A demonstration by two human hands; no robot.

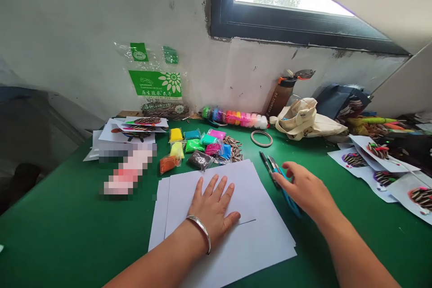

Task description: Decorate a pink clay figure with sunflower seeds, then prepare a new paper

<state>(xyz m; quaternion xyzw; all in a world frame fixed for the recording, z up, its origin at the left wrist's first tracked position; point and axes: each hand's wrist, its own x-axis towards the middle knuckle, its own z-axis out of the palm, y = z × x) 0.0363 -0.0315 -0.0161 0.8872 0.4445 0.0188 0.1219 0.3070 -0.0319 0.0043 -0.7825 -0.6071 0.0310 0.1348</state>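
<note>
Unable to trace outline of stacked white paper sheets (pixel 263 247), covered partly by left hand (pixel 212 207) and cropped below it. Cannot identify blue-handled metal tool (pixel 292 204), part-hidden under right hand (pixel 305 186), or pinkish patch (pixel 126 173), pixelated left of left hand. Cannot read finest print on green-and-clear plastic bag (pixel 148 82) beyond left hand.

From here I see a green table (pixel 67 238) with a stack of white paper (pixel 266 245) at its near middle. Beside it lie a pen (pixel 265 163) and blue-handled scissors (pixel 290 201). Beyond are clay packets (pixel 195 146), loose sunflower seeds (pixel 234 145) and a tape roll (pixel 252 138); seed-decorated sheets sit at left (pixel 106 134) and right (pixel 362 173), a canvas bag (pixel 299 121) behind.
</note>
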